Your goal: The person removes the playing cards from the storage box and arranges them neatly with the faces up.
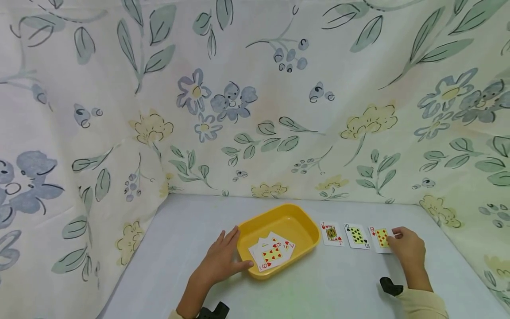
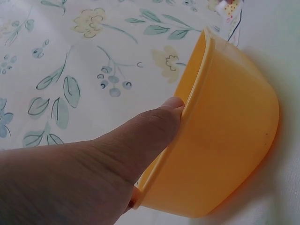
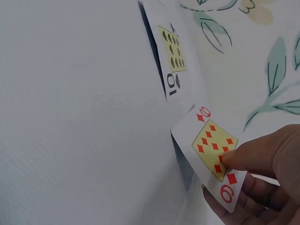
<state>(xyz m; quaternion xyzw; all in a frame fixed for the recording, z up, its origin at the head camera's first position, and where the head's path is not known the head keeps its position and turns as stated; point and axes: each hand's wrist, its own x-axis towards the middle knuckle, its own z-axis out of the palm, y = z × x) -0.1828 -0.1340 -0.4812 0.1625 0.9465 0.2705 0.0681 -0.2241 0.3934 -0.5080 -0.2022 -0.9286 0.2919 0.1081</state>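
Observation:
My right hand (image 1: pixel 408 248) pinches a nine of diamonds (image 3: pixel 210 152), the thumb on its face and the other fingers behind it. In the right wrist view this card is tilted, with one edge raised. Beside it lies the ten of spades (image 1: pixel 357 236), then a jack of hearts (image 1: pixel 332 233), both face up. My left hand (image 1: pixel 221 261) rests against the left end of a yellow plastic tray (image 1: pixel 303 219), fingers spread and thumb touching the rim. In the tray lie several overlapping cards, a heart card (image 1: pixel 272 254) uppermost.
A pale table surface (image 1: pixel 191 221) lies under the tray and the cards. Behind it and along both sides hangs a floral cloth (image 1: pixel 255 164). Dark camera mounts (image 1: pixel 390 286) sit at both wrists.

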